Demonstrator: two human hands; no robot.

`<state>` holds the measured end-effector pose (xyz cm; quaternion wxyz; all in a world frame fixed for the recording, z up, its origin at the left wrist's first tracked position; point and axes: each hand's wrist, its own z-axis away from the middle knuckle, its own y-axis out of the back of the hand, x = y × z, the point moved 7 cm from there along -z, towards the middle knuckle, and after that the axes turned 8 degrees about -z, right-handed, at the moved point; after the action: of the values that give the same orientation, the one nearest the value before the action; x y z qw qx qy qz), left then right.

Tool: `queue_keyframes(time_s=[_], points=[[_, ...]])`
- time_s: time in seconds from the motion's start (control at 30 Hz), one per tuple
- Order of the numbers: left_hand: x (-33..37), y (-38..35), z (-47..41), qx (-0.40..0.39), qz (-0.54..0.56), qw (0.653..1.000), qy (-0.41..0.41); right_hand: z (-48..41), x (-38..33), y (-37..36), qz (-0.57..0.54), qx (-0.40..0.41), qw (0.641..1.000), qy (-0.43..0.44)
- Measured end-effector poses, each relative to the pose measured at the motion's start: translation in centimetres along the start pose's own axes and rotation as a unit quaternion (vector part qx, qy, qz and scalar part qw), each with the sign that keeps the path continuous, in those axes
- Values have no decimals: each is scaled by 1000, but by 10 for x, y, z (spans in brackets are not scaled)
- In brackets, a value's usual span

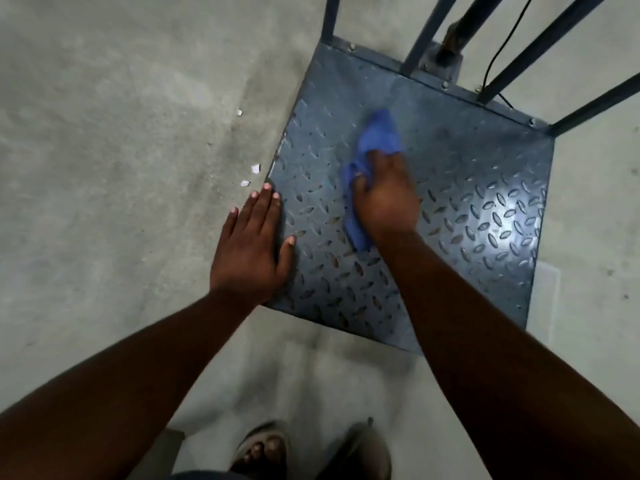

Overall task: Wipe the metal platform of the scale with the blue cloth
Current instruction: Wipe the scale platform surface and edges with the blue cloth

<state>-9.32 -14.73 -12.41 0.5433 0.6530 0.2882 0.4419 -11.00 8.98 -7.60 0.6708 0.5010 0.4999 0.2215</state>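
Observation:
The scale's metal platform (pixel 485 209) is a dark blue-grey square of diamond-tread plate lying on the concrete floor. My right hand (pixel 384 199) presses a crumpled blue cloth (pixel 379 133) onto the middle of the plate; the cloth sticks out beyond my fingers and under my wrist. My left hand (pixel 251 244) lies flat with fingers spread on the platform's left edge, partly over the floor, and holds nothing.
Dark metal rails (pixel 540 43) rise from the platform's far edge, with a black cable (pixel 498 53) behind them. Small white scraps (pixel 254 168) lie on the grey concrete floor (pixel 121 150) left of the plate. My sandalled feet (pixel 263 448) stand near its front edge.

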Motion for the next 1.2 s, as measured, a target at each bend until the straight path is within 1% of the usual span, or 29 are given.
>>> queue_keyframes(time_s=[0.03,0.07,0.1,0.13,0.17,0.2,0.27,0.3,0.33,0.37,0.4,0.47,0.5,0.53,0.57,0.6,0.63,0.7,0.77,0.8,0.83,0.87,0.9,0.97,1.0,1.03,1.07,1.1,1.2], points=[[0,0,0,2,1,1000,2,20,-24,-11,20,-49,995,82],[-1,0,0,4,4,1000,5,41,-41,-20,33,-87,982,164],[-3,0,-1,5,14,1000,8,53,-45,-22,48,-106,970,211],[-4,1,-2,5,33,999,13,52,-35,-17,61,-94,970,216],[-6,2,-3,4,58,998,26,42,-17,-6,65,-51,980,180],[-8,3,-2,3,81,996,48,30,9,6,70,3,991,115],[-12,5,-1,6,114,990,84,16,51,24,61,76,995,2],[-13,4,-3,2,123,988,88,14,58,21,48,94,994,-17],[-13,3,-4,-5,131,987,91,16,49,14,26,102,994,-5],[-16,0,-5,-13,139,985,100,23,33,3,-4,90,996,23],[-19,-2,-5,-15,151,981,117,38,13,-11,-32,52,996,59],[-32,-2,-4,6,183,965,188,79,-25,-34,-60,-55,983,167],[-37,-2,-4,13,191,955,226,96,-31,-41,-49,-99,971,213],[-40,-2,-2,8,189,949,251,103,-30,-41,-31,-122,961,245],[-39,-2,-2,-3,179,950,256,101,-21,-38,-15,-125,958,257],[-37,-2,-3,-15,165,955,246,91,-6,-32,-4,-110,964,244],[-35,-3,-4,-25,152,960,234,76,12,-24,2,-87,975,204],[-35,-5,-6,-32,140,963,226,42,56,5,10,-4,997,79],[-35,-3,-7,-24,155,961,227,24,81,24,-8,69,996,-52],[-35,-3,-8,-24,170,958,228,22,75,20,-23,84,993,-81],[-37,-4,-8,-30,187,953,236,28,55,9,-34,83,993,-72],[-38,-5,-8,-41,205,946,250,40,24,-5,-48,71,996,-34],[-38,-6,-8,-50,219,939,262,60,-10,-22,-58,34,997,29],[-37,-11,-8,-77,237,929,274,110,-65,-51,-60,-61,981,176],[-37,-11,-8,-88,238,926,278,127,-75,-56,-52,-96,968,226],[-39,-11,-7,-92,241,922,290,132,-71,-54,-47,-108,961,249],[-41,-10,-5,-95,257,912,304,125,-55,-51,-40,-94,963,250],[-42,-8,-5,-95,273,905,313,111,-35,-41,-23,-65,971,229],[-39,-7,-5,-102,287,902,306,55,40,-3,22,43,994,93]])
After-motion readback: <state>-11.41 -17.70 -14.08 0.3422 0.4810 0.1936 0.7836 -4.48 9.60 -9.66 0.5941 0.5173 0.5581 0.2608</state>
